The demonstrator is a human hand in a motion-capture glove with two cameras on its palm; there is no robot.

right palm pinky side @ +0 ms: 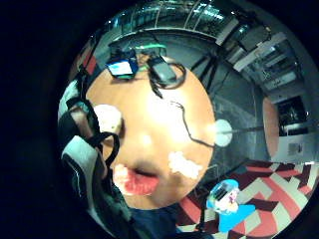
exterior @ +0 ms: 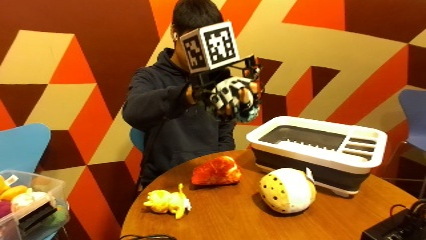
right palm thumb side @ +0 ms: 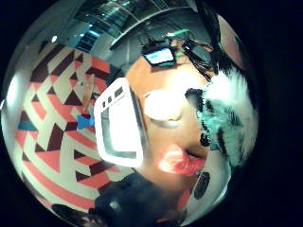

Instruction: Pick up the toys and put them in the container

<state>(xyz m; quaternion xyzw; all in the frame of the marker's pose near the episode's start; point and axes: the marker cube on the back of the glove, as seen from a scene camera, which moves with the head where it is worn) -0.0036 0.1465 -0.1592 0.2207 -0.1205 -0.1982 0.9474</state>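
Above table (exterior: 233,220), raised right hand (exterior: 233,97), grip clamped on fuzzy black-white-teal striped toy (exterior: 241,102).

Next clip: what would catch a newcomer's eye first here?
Probably the gloved right hand, raised at chest height above the round table and holding a black-and-white striped plush toy. Below it, the white container stands on the table's far side, with a red-orange toy, a yellow toy and a spotted cream ball toy lying in front.
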